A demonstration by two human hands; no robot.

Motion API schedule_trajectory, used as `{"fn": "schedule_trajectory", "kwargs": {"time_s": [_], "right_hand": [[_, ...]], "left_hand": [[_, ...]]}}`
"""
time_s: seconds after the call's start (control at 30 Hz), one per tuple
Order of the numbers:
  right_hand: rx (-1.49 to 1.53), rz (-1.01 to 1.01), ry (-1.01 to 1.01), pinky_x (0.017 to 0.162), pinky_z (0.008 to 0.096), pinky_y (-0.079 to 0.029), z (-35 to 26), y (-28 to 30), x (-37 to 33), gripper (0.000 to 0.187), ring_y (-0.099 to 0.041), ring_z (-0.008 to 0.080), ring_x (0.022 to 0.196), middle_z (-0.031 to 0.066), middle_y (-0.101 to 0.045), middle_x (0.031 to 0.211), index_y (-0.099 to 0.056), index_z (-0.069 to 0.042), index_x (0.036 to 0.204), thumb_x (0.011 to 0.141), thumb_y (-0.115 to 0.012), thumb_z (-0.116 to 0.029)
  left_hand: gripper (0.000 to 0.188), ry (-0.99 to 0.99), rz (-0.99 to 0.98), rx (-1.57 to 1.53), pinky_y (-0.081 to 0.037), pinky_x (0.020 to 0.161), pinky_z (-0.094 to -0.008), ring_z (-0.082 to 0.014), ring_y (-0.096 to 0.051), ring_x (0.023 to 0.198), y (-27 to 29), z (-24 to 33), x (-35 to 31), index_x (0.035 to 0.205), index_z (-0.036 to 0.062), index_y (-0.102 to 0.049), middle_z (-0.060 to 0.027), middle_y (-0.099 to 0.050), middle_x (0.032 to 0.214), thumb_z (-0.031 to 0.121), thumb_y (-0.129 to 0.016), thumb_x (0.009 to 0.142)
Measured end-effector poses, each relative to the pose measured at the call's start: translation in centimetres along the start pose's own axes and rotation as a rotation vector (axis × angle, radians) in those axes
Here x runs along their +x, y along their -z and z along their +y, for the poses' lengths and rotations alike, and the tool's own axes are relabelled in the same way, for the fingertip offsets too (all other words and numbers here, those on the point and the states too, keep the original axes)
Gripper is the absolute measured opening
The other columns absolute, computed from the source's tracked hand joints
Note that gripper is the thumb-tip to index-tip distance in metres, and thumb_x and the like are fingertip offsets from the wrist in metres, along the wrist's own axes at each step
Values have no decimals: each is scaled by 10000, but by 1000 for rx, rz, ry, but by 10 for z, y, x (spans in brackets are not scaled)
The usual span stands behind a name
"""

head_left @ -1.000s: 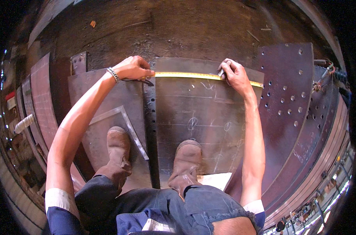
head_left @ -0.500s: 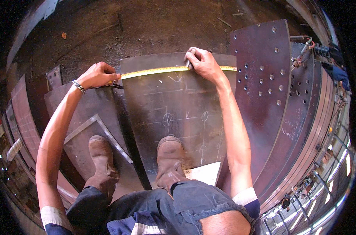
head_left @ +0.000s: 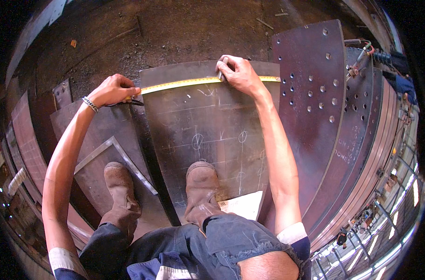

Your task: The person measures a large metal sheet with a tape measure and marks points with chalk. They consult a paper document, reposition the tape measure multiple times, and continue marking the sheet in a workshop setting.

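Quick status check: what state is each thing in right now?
Left hand: closed on the tape.
Right hand: closed on a small stick.
Yellow tape: pulled out, stretched across the chalked plate.
Chalked plate: lying down, marked with lines and circles.
Angled metal strip: lying loose, beside the left boot.
Drilled plate: pierced with round holes.

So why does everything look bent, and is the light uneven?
In the head view, the fisheye lens bends the edges of the reddish-brown steel plate with round holes; in that same view, the white sheet is glaringly bright, the long yellow tape measure shows brightly, while the brown dirt floor looks dim.
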State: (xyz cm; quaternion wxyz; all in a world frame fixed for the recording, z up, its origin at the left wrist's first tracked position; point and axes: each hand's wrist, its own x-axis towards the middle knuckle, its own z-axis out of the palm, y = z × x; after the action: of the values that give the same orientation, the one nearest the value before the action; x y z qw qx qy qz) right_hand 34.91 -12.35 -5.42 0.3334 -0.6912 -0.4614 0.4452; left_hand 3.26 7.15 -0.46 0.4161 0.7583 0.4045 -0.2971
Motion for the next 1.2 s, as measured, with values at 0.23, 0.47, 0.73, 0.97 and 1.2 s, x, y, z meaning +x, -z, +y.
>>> {"fn": "schedule_trajectory", "kwargs": {"time_s": [0.23, 0.47, 0.73, 0.97, 1.2], "right_hand": [[-46, 27, 6, 628, 352, -492, 0, -1, 0, 264, -618, 162, 636, 107, -655, 680, -647, -15, 854, 943, -601, -259], [-77, 31, -2, 645, 362, -505, -6, -1, -1, 269, -653, 205, 653, 131, -672, 703, -653, -12, 853, 944, -592, -258], [-100, 46, -3, 644, 369, -511, -9, -1, -1, 273, -670, 234, 659, 139, -673, 702, -653, -9, 846, 942, -593, -258], [-174, 111, -4, 632, 399, -500, -12, -8, -2, 269, -662, 312, 655, 196, -651, 714, -648, -8, 840, 935, -596, -254], [-269, 311, 260, 606, 394, -494, -14, -16, 0, 199, -651, 318, 638, 196, -646, 724, -627, -17, 907, 952, -602, -209]], "left_hand": [[429, -5, 17, 42, -520, 684, -333, -181, -678, 742, 0, 1, 0, 960, 38, -764, -94, -724, 796, 452, -692, 873], [456, -49, 52, 32, -476, 601, -325, -118, -607, 667, -3, -5, 1, 891, 11, -737, -67, -676, 717, 461, -667, 906], [466, -37, 9, 2, -480, 604, -327, -125, -612, 663, -2, -2, 1, 902, 4, -738, -68, -677, 718, 465, -668, 900], [474, -30, 9, -1, -488, 617, -330, -136, -621, 674, -2, -2, -1, 919, 7, -742, -75, -682, 730, 476, -672, 894], [396, -28, 34, 23, -504, 628, -303, -122, -653, 669, -2, -1, -1, 926, 34, -762, -51, -703, 713, 421, -683, 897]]}}
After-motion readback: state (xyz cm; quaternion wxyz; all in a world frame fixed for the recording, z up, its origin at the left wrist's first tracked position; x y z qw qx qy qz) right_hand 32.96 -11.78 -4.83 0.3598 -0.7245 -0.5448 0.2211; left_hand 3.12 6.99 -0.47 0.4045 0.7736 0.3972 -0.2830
